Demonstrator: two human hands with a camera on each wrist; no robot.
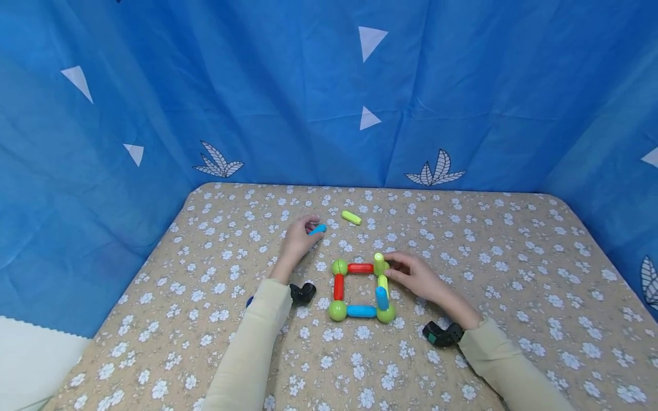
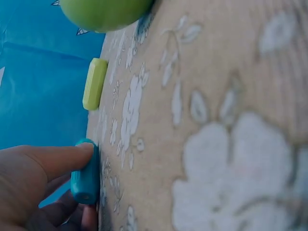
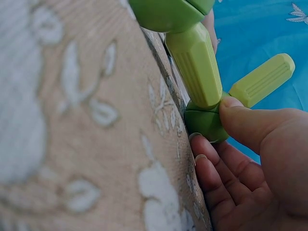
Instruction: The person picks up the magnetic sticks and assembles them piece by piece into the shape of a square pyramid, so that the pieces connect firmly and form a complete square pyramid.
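Note:
My left hand [image 1: 297, 240] pinches a blue rod [image 2: 85, 178] between thumb and fingers, low over the cloth. A square of rods with green balls at its corners lies near the middle. Its far side [image 1: 361, 268] and left side [image 1: 338, 287] are red, its near side [image 1: 362, 311] blue, its right side [image 3: 197, 65] yellow-green. My right hand [image 1: 417, 278] grips the green ball [image 3: 206, 122] at the far right corner, thumb against the base of an upright yellow-green rod [image 3: 264, 79]. Another blue rod [image 1: 381, 298] stands up on the near right ball [image 1: 386, 314].
A loose yellow-green rod [image 1: 352, 217] lies beyond the square, to the right of my left hand. The flowered cloth [image 1: 514, 251] covers the table. Blue curtains [image 1: 288, 91] rise at its back and sides. Black wrist devices [image 1: 443, 334] sit below both hands.

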